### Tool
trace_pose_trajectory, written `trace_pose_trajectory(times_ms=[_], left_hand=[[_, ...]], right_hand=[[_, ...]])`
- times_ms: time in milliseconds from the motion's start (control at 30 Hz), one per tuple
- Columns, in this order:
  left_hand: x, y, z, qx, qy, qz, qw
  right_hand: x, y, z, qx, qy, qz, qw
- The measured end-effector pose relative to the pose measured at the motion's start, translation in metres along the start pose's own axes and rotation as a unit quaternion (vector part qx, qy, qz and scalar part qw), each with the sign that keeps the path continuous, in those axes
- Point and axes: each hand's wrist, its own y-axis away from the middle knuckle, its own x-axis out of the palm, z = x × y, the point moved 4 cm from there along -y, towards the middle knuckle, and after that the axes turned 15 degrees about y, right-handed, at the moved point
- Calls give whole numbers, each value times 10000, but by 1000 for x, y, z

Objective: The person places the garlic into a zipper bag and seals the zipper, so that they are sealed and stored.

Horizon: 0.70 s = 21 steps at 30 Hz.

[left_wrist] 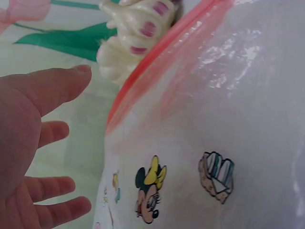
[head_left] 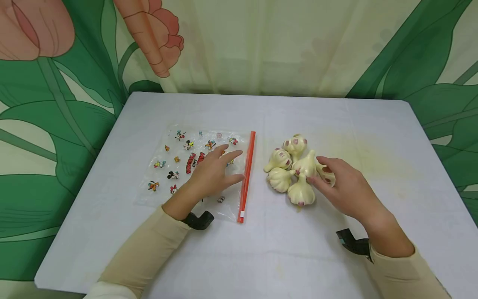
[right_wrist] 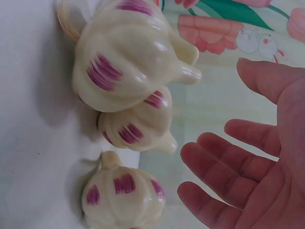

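Several garlic bulbs, cream with purple streaks, lie clustered on the table. Beside the cluster's right side is my right hand, thumb and fingers spread apart. It partly covers the rightmost bulb in the head view. In the right wrist view, a gap shows between the fingers and the bulbs. A clear zip bag printed with cartoon figures lies flat to the left, its red zip strip facing the garlic. Over the bag, my left hand has its fingers extended and holds nothing.
A white cloth covers the table. Behind it hangs a pale curtain with large flower and leaf prints. Black wrist mounts jut out below both hands.
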Motion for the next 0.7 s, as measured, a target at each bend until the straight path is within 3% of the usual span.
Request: trace_pose_trajectory(times_ms=[467, 700], left_hand=[[28, -18, -4, -63, -127, 367, 9992], [34, -20, -4, -126, -124, 216, 9996]], right_hand=[[12, 4, 7, -38, -95, 58, 9999], [14, 6, 9, -86, -136, 30, 9999]])
